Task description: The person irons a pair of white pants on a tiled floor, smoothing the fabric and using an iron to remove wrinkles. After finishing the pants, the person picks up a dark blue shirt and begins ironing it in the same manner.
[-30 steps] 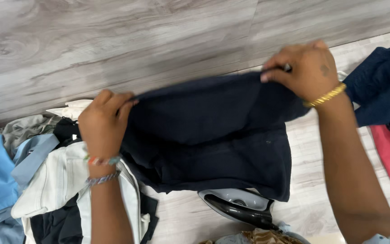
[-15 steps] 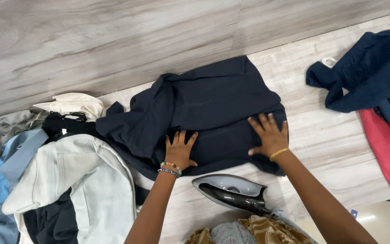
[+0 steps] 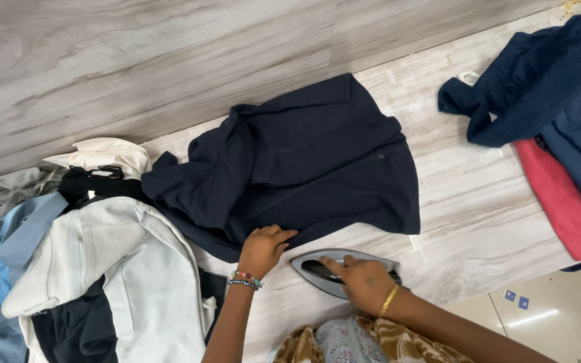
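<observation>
A dark navy garment (image 3: 304,165) lies spread on a pale wood-patterned board (image 3: 465,202). My left hand (image 3: 263,247) rests on its near edge, fingers curled on the cloth. My right hand (image 3: 361,282) is closed around the black handle of a grey clothes iron (image 3: 317,265), which sits on the board just in front of the garment. Both wrists wear bracelets.
A heap of white, light blue and dark clothes (image 3: 82,255) lies at the left. Navy cloth (image 3: 539,87) and a red piece (image 3: 559,198) lie at the right. A grey wood-grain wall (image 3: 136,60) runs behind. Patterned fabric (image 3: 344,339) is at the bottom edge.
The garment went from held up to lying flat. My hands pressed it, then drew back: the left to its near edge, the right onto the iron's handle.
</observation>
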